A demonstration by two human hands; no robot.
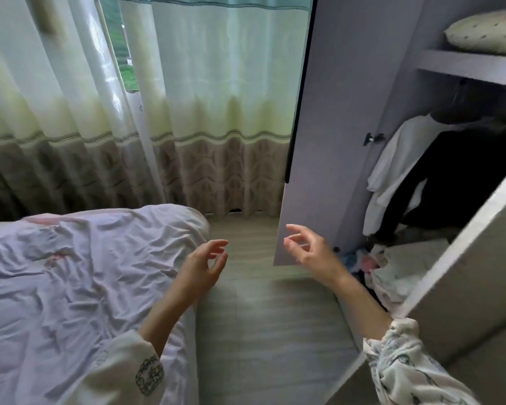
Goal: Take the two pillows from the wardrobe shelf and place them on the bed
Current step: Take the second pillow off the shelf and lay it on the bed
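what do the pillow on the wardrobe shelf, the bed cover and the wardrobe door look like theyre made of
Pillow: soft woven fabric, cream with small dark dots, matte; its edge bulges, so it looks stuffed.
Bed cover: thin pale cloth, probably cotton or similar, matte and heavily creased.
Wardrobe door: flat rigid panel with a smooth pale coating, likely laminated board; dark outer face at the edge.

I see left hand and right hand loose, empty, fingertips facing. Bed left of left fingers; open wardrobe door beyond right fingers; pillow on shelf high above.
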